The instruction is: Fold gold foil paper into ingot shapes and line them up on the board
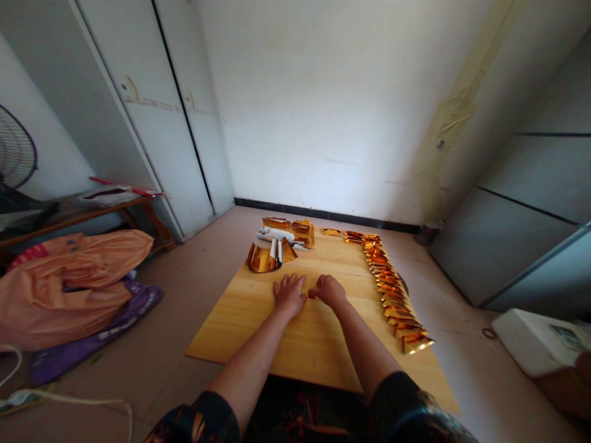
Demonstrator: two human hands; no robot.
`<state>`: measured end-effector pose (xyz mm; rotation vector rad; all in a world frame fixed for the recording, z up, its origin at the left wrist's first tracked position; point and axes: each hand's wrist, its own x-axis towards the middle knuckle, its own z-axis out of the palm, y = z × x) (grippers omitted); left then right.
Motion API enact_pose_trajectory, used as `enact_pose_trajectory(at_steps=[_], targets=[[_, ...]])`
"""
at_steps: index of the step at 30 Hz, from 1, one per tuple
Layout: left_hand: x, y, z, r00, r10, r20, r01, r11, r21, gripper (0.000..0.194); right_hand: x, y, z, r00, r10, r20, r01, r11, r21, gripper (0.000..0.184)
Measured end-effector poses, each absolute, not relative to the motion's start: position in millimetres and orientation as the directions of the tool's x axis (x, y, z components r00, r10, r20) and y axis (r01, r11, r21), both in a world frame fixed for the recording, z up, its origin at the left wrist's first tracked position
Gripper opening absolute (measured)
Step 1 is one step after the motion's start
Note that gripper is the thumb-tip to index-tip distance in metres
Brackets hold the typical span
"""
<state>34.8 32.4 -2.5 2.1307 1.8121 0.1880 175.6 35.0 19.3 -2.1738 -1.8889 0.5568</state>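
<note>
My left hand lies flat on the wooden board, fingers spread and thumb toward my right hand. Close beside it, my right hand is curled, with its fingertips pinched down at the board. A small bit of gold foil shows under those fingertips; most of it is hidden. Along the board's right side runs a row of folded gold foil pieces, overlapping one another. Beyond my left hand stands a curved stack of gold foil sheets, with more gold foil and white rolled material behind it.
Orange and purple bags lie on the floor at left, near a low wooden bench and a fan. A pale cable crosses the floor. At right sits a white box. A wall and cabinets bound the room.
</note>
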Motion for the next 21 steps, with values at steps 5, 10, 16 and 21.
enact_pose_trajectory(at_steps=[5, 10, 16, 21], targets=[[35, 32, -5, 0.167, 0.981, -0.102, 0.930, -0.122, 0.348, 0.056, 171, 44, 25, 0.099, 0.973, -0.209, 0.950, -0.155, -0.272, 0.043], [35, 32, -6, 0.165, 0.981, -0.102, 0.924, -0.118, 0.362, 0.056, 175, 50, 23, 0.103, 0.969, -0.226, 0.933, -0.174, -0.316, 0.032], [35, 30, -5, 0.175, 0.982, -0.075, 0.920, -0.136, 0.367, 0.044, 184, 48, 19, 0.130, 0.979, -0.160, 0.893, -0.185, -0.411, 0.007], [35, 22, -7, 0.218, 0.975, 0.040, 0.899, -0.217, 0.379, 0.033, 199, 36, 12, 0.015, 0.996, -0.093, 0.864, -0.059, -0.500, 0.011]])
